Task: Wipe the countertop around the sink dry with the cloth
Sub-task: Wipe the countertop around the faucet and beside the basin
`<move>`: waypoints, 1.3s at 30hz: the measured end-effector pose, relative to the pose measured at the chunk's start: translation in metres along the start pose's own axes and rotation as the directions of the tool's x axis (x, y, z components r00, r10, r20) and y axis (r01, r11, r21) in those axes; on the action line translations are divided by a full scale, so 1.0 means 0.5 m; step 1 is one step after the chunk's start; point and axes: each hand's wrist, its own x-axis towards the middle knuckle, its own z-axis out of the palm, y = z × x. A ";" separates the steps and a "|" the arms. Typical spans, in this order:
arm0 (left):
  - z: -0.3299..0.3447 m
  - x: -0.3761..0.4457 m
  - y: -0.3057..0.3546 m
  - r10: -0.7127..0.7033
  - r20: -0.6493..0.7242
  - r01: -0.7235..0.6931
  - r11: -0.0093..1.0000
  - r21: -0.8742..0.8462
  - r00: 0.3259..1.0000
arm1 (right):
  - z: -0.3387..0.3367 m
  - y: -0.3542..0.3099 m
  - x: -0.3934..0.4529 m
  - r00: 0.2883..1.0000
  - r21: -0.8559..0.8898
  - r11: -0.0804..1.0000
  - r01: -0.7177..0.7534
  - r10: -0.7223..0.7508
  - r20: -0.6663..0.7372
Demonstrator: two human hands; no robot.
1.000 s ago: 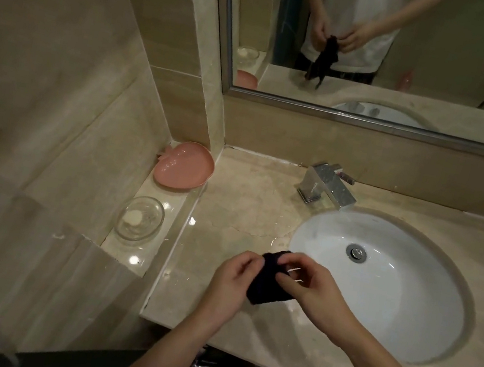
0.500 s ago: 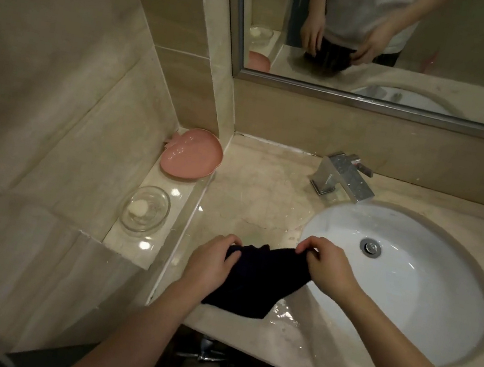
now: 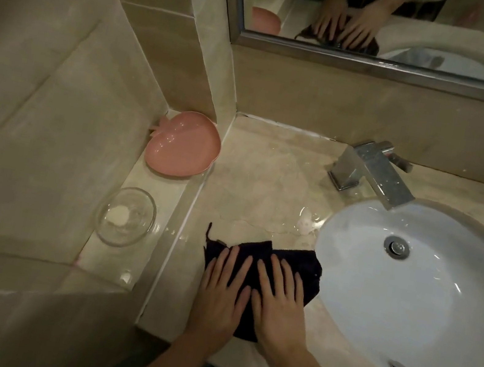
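A dark cloth [image 3: 292, 258] lies spread flat on the bench [image 3: 259, 186], just to the left of the white sink [image 3: 427, 300]. The right edge of the cloth sits right at the rim of the sink.

Both hands press down on the cloth, side by side. The left hand [image 3: 223, 290] lies flat on the left part of the cloth. Its grip is spread, with straight fingers that point away from the person. The right hand [image 3: 279, 303] lies flat on the middle of the cloth. Its grip is spread too, with straight fingers. The two hands almost touch. Neither hand pinches or curls around the cloth.

The bench is pale stone. It looks wet and shiny in front of the cloth, with little pools of water near the sink rim. A silver tap [image 3: 372, 170] stands at the back of the bench and leans out over the sink. The sink has a round metal drain [image 3: 397, 247] in the middle.

To the left of the bench there is a narrow ledge [image 3: 168, 189]. A pink dish [image 3: 184, 145] shaped like an apple sits at the far end of the ledge. A clear glass bowl [image 3: 126, 216] with something white inside it sits nearer on the ledge.

A mirror [image 3: 424, 24] hangs on the wall behind the bench. It shows the two hands on the cloth.
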 end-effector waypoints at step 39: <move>-0.012 0.138 -0.045 -0.207 -0.120 0.168 0.947 -0.273 0.971 | -0.010 -0.015 0.240 0.925 -0.134 0.919 0.372 -0.354 0.136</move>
